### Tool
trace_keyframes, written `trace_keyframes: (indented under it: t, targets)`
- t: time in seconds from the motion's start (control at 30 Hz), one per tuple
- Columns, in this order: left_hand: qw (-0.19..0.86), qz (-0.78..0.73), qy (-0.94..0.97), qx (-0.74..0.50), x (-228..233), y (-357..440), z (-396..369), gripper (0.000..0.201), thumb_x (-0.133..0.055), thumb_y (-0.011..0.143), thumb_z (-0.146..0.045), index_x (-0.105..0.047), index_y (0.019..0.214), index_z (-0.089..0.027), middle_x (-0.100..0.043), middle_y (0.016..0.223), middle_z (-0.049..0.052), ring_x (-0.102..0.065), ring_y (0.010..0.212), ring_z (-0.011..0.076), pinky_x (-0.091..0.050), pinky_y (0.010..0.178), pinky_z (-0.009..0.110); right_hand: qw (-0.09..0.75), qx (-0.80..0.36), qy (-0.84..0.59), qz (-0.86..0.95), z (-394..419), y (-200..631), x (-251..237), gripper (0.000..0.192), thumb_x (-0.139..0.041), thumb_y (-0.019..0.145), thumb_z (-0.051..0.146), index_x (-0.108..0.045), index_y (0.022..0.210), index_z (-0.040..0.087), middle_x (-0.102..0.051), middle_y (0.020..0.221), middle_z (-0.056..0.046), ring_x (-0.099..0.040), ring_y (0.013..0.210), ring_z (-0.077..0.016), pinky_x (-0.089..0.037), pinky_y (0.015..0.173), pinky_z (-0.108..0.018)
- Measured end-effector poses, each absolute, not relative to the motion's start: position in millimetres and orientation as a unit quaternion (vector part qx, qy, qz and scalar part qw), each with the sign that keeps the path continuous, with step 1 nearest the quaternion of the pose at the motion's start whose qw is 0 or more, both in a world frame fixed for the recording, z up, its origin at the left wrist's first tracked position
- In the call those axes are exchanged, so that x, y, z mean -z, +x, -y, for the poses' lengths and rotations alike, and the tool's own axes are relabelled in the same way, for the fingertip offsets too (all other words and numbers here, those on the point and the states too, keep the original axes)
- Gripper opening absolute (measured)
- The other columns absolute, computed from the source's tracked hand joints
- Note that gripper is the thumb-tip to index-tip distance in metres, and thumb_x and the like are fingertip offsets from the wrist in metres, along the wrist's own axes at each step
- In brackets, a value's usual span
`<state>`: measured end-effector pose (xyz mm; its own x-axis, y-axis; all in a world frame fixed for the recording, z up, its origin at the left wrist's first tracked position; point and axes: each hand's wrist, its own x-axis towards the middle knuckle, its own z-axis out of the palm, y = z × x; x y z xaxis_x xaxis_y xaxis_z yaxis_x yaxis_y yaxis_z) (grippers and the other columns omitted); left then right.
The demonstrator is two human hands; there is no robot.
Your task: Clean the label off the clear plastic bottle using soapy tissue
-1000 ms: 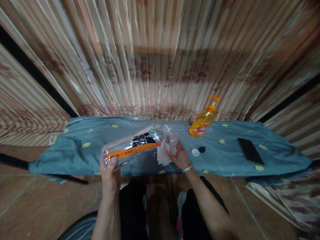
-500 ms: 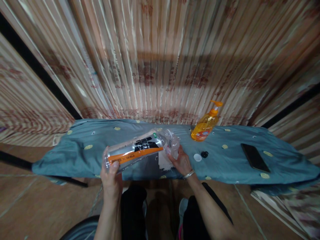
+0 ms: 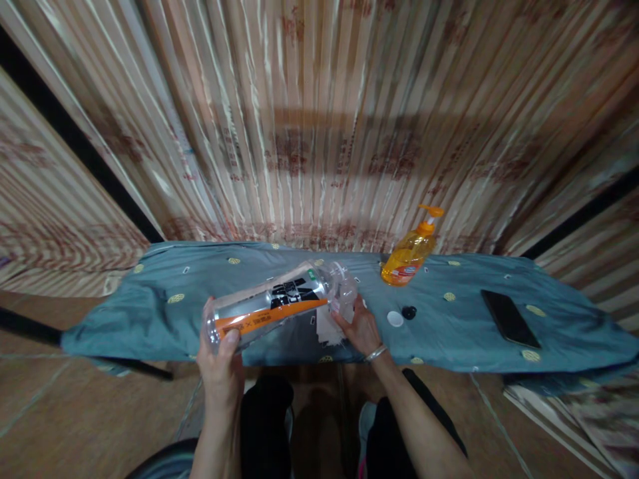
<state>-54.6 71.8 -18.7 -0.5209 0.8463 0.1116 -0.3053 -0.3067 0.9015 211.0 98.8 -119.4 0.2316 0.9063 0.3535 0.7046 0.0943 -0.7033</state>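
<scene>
A clear plastic bottle (image 3: 269, 307) with a silver, black and orange label lies tilted across both my hands, above the cloth-covered surface. My left hand (image 3: 219, 359) is wrapped round its base, thumb on the near side. My right hand (image 3: 360, 327) closes on the clear plastic (image 3: 342, 285) at the other end; whether this is the bottle's own neck or a separate piece pushed against it, I cannot tell. Partly hidden behind that end is a frayed white cloth (image 3: 328, 329). Right of my right hand lie a white disc (image 3: 395, 319) and a small black cap (image 3: 409, 312).
An orange pump bottle (image 3: 408, 258) stands at the back, right of centre. Farther right lies a black phone (image 3: 509, 319). Teal patterned fabric (image 3: 174, 319) covers the surface, with a striped curtain (image 3: 309, 120) behind it. Dark poles (image 3: 94, 153) slant at both sides.
Almost nothing differs. The view has shifted slightly, and the bottle with both hands sits a touch lower in it. Both hands keep the same hold.
</scene>
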Motion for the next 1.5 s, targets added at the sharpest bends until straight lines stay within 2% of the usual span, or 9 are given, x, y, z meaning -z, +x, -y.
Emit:
trace_keyframes:
  t: [0.27, 0.67, 0.97, 1.13, 1.5]
  targets:
    - [0.366, -0.455, 0.321, -0.746, 18.3, -53.4, -67.8, 0.092, -0.094, 0.056, -0.062, -0.068, 0.135, -0.025, -0.071, 0.116, 0.006, -0.067, 0.109, 0.0292, -0.05, 0.106, 0.043, 0.417, -0.122, -0.655, 0.618, -98.4, 212.6, 119.0, 0.057, -0.072, 0.087, 0.042, -0.056, 0.137, 0.018, -0.08, 0.118, -0.016, -0.079, 0.107, -0.0341, -0.065, 0.094, -0.049]
    - [0.354, -0.452, 0.333, -0.748, 17.2, -50.6, -65.3, 0.093, -0.094, 0.057, -0.06, -0.066, 0.139, -0.025, -0.071, 0.116, 0.006, -0.067, 0.11, 0.0295, -0.045, 0.114, 0.048, 0.416, -0.128, -0.663, 0.609, -98.1, 214.3, 124.3, 0.06, -0.07, 0.088, 0.043, -0.052, 0.14, 0.017, -0.08, 0.113, -0.015, -0.08, 0.103, -0.0366, -0.065, 0.091, -0.053]
    - [0.351, -0.453, 0.341, -0.745, 16.6, -50.0, -66.3, 0.095, -0.094, 0.057, -0.061, -0.065, 0.141, -0.025, -0.069, 0.118, 0.007, -0.066, 0.11, 0.0296, -0.047, 0.111, 0.046, 0.414, -0.153, -0.666, 0.601, -97.9, 214.2, 123.3, 0.062, -0.071, 0.089, 0.045, -0.053, 0.141, 0.017, -0.079, 0.121, -0.018, -0.078, 0.111, -0.0371, -0.064, 0.096, -0.054]
    - [0.343, -0.454, 0.35, -0.745, 16.5, -50.4, -65.1, 0.091, -0.093, 0.059, -0.06, -0.067, 0.139, -0.025, -0.069, 0.117, 0.006, -0.065, 0.111, 0.0295, -0.048, 0.108, 0.043, 0.405, -0.151, -0.669, 0.604, -97.0, 212.8, 117.9, 0.062, -0.07, 0.09, 0.045, -0.055, 0.143, 0.016, -0.078, 0.125, -0.017, -0.079, 0.111, -0.0346, -0.064, 0.097, -0.051]
    - [0.347, -0.453, 0.341, -0.747, 16.3, -51.0, -65.3, 0.096, -0.095, 0.057, -0.059, -0.065, 0.142, -0.026, -0.069, 0.119, 0.006, -0.066, 0.112, 0.0307, -0.047, 0.112, 0.048, 0.43, -0.156, -0.652, 0.605, -95.8, 212.4, 115.2, 0.057, -0.073, 0.089, 0.042, -0.056, 0.139, 0.019, -0.079, 0.12, -0.014, -0.08, 0.105, -0.0333, -0.066, 0.092, -0.049]
